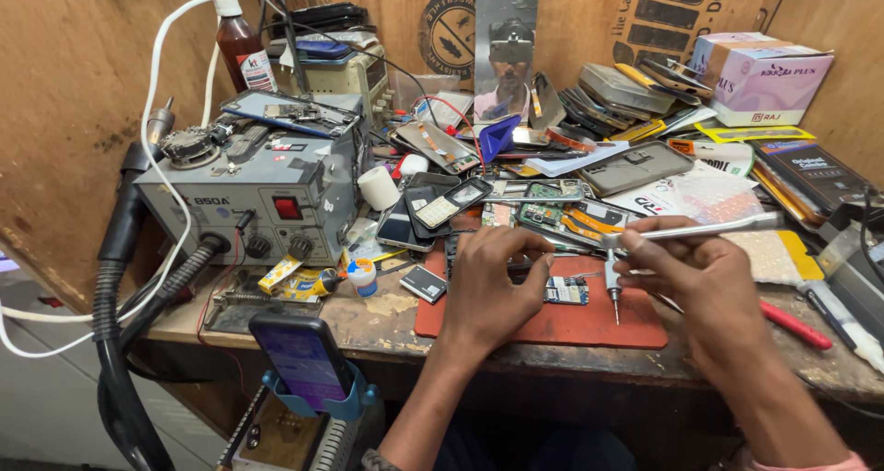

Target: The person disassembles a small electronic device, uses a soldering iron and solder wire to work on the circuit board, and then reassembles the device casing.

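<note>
small circuit board (565, 290) flat on red mat (516, 322), mid bench (368, 319). looks light, stiff, fragile: hold by edges. left hand (486, 287) fingers pin its left edge; right hand (686, 270) grips tweezers (700, 228) and a small screwdriver (612, 291).

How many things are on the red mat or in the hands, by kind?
Circuit boards: 1, small board on the red mat, by the left hand
Screwdrivers: 1, in the right hand
Tweezers: 1, in the right hand
Total: 3
</note>
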